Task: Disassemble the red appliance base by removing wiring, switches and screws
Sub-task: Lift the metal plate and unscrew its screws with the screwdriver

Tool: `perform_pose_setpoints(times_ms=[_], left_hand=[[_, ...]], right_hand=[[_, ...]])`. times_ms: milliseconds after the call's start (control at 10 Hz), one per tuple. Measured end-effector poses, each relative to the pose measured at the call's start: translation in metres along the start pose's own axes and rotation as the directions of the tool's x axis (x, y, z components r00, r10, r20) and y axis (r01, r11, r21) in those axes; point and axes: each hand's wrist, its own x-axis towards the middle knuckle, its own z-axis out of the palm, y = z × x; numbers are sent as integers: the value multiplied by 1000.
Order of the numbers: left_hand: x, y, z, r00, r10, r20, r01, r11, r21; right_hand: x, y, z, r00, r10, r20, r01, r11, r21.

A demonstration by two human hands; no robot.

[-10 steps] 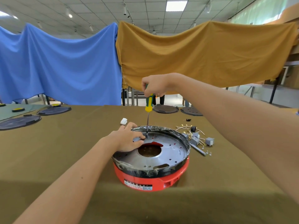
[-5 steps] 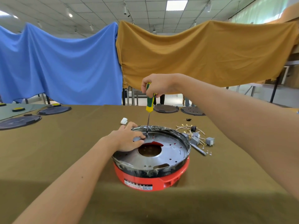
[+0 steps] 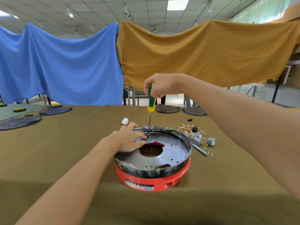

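The red appliance base (image 3: 146, 181) sits on the olive table, topped by a round metal plate (image 3: 164, 158) with a centre hole and a black rim. My right hand (image 3: 159, 86) grips the green and yellow handle of a screwdriver (image 3: 151, 104). It stands nearly upright, its tip on the plate's far left edge. My left hand (image 3: 129, 138) rests on the plate beside the tip, fingers lightly bent on a small grey part whose shape I cannot make out.
Removed wires, grey switches and small screws (image 3: 197, 138) lie right of the base. A white plug piece (image 3: 125, 121) lies behind it. Dark round plates (image 3: 167, 108) sit at the table's far edge, more (image 3: 19, 121) on the left. Blue and mustard cloths hang behind.
My right hand has shifted slightly on the screwdriver handle, which leans a little differently. The left hand and the base have stayed put.
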Motion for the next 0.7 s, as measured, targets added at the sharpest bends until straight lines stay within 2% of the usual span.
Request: perform_pose_setpoints(times_ms=[100, 200, 300, 400, 500, 600, 700], left_hand=[[-1, 0, 1, 1000, -1, -6, 1, 1000, -8], [-2, 0, 0, 1000, -5, 1, 5, 1000, -13], [-2, 1, 0, 1000, -3, 0, 3, 1000, -10], [-2, 2, -1, 1000, -5, 1, 5, 1000, -12], [-2, 2, -2, 1000, -4, 5, 5, 1000, -16], [-3, 3, -1, 1000, -4, 8, 4, 1000, -18], [-3, 3, -2, 1000, -6, 5, 6, 1000, -14]], right_hand=[[1, 2, 3, 999, 35, -27, -35, 999, 6], [4, 3, 6, 991, 82, -101, -107, 953, -282], [7, 5, 6, 986, 18, -163, -86, 902, -422], [4, 2, 3, 1000, -11, -16, 10, 997, -77], [1, 1, 4, 999, -45, 21, 42, 991, 128], [2, 0, 7, 999, 18, -27, -17, 999, 47], [5, 2, 10, 986, 48, -161, -99, 941, -324]])
